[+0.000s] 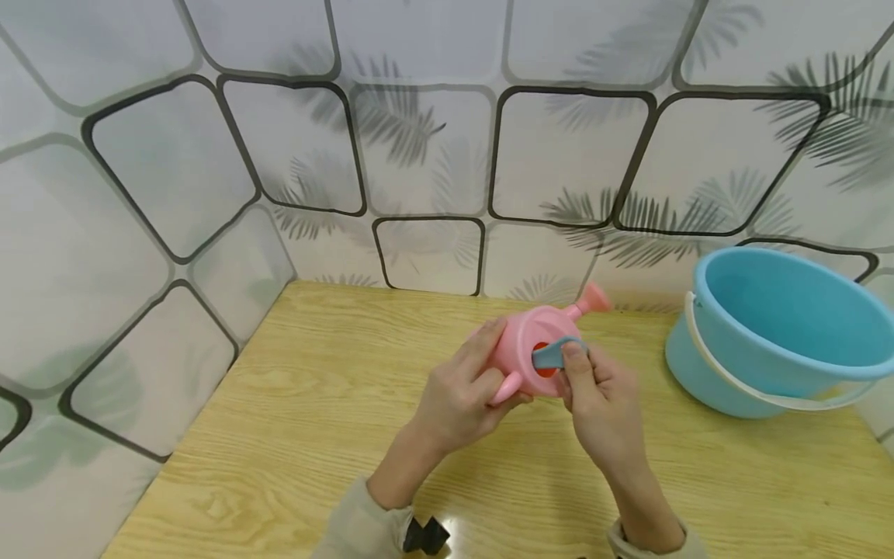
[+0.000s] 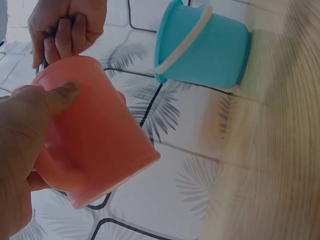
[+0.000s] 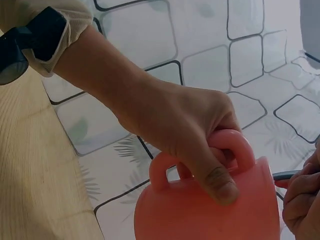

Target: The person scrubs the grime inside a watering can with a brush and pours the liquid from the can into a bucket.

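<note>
A pink toy watering can (image 1: 520, 341) is tilted above the table, its open top turned toward the head camera and its spout pointing up and right. My left hand (image 1: 457, 400) grips it by the handle, thumb laid along the wall of the can (image 2: 100, 130). At the mouth, my right hand (image 1: 608, 404) pinches a flat blue-grey piece (image 1: 552, 355) between thumb and fingers. That piece reaches into the opening, where something red (image 1: 545, 369) shows. Its lower end is hidden, and I cannot tell what kind of thing it is.
On the right of the wooden table (image 1: 314, 373) stands a light blue bucket (image 1: 740, 380) with its white handle (image 1: 726, 373) hanging down in front. Patterned covering (image 1: 433, 155) closes off the back and left sides. A dark camera band (image 1: 426, 536) sits on the left wrist.
</note>
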`<state>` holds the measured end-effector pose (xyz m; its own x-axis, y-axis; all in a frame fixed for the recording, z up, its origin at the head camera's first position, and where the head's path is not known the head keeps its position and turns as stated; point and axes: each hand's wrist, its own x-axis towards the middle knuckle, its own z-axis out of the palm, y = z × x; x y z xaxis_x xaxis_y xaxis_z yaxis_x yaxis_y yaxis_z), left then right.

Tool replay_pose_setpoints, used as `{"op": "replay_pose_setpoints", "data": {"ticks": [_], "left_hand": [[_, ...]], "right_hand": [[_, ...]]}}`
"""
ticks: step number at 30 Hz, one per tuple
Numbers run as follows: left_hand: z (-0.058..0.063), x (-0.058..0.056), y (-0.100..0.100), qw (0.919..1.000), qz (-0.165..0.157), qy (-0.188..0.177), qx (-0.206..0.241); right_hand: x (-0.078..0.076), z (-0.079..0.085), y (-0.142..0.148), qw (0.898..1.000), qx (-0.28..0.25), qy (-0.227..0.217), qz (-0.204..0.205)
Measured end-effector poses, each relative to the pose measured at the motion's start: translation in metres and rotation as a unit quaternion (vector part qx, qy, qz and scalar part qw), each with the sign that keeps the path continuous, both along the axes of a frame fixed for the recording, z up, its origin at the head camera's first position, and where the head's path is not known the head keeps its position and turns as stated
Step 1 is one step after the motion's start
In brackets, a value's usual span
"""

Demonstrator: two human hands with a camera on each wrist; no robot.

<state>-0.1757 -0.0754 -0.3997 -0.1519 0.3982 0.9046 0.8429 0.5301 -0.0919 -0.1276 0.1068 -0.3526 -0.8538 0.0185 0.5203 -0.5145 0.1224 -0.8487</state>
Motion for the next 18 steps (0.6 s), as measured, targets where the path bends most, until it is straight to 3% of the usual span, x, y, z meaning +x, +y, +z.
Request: {"op": "replay_pose_setpoints", "data": {"ticks": [3,9,15,18], "left_hand": [[0.000,0.000,-0.002,0.9999,0.008,-0.004,-0.007],[0.001,-0.002,-0.004,0.9998,0.015,-0.004,-0.008],[0.001,0.000,0.000,0.9998,0.014,0.002,-0.015],[0.001,0.001,0.001,0.9999,0.014,0.001,-0.010]], "right_hand": [[0.000,0.001,0.002,1.000,-0.001,-0.025,0.001],[0.002,0.010,0.016,0.995,-0.089,-0.035,0.010],[-0.003,0.004,0.007,0.995,-0.061,-0.070,0.017],[-0.002,0.004,0.008,0.994,-0.075,-0.070,0.035]]}}
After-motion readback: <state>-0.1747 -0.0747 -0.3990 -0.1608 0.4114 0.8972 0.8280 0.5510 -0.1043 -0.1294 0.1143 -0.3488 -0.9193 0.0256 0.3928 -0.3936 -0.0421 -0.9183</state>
